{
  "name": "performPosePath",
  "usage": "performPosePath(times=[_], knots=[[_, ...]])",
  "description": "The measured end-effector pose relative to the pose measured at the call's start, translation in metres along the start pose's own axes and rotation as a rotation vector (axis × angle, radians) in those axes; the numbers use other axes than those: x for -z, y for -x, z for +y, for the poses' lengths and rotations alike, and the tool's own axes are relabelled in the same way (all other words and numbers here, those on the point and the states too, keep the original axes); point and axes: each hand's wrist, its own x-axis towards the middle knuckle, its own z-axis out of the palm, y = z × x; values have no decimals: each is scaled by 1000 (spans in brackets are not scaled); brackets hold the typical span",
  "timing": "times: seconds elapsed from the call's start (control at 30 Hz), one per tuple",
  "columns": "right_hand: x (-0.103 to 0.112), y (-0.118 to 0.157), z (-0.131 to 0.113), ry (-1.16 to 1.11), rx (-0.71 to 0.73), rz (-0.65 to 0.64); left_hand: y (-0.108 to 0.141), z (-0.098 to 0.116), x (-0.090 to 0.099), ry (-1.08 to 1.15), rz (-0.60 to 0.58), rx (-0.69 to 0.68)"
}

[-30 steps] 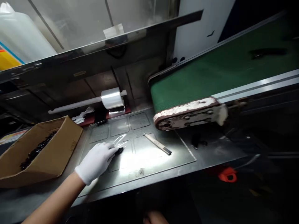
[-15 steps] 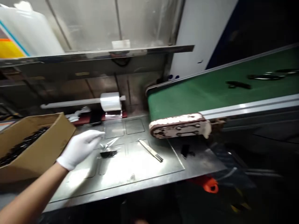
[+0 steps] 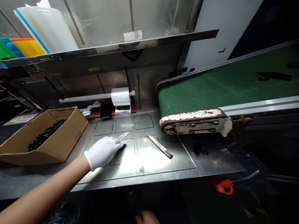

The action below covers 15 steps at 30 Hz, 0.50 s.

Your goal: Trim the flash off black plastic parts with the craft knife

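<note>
My left hand (image 3: 102, 153), in a white glove, is low over the marked metal plate (image 3: 163, 166). Its fingers are closed around a small black part (image 3: 123, 146), most of which they cover. Thin clear strips (image 3: 123, 136) show just beyond the fingertips. To the right, a pale craft knife (image 3: 160, 145) marked A06 lies on the plate, apart from the hand. Only a bit of my right hand (image 3: 147, 217), bare, enters at the bottom edge; its fingers are mostly cut off.
An open cardboard box (image 3: 70, 137) of black parts stands at left. A roll of clear film (image 3: 121, 96) hangs on a rod behind. The green conveyor belt (image 3: 198, 96) carries black parts at right. Another black part (image 3: 196, 150) lies near the bench's right end, above orange-handled tool (image 3: 224, 186).
My left hand has come down onto the small black part and closed on it. The view has shifted, and the belt's parts now appear farther right. Part of my right hand shows more.
</note>
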Motion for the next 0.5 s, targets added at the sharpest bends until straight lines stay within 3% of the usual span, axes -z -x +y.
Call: performPosePath(times=[0.27,0.5], knots=[[0,-2,-2,-23,25,-30,-25,-35,4,144,22,78],[2,-1,0,-69,14,-50,-12,-25,0,63,320,235]])
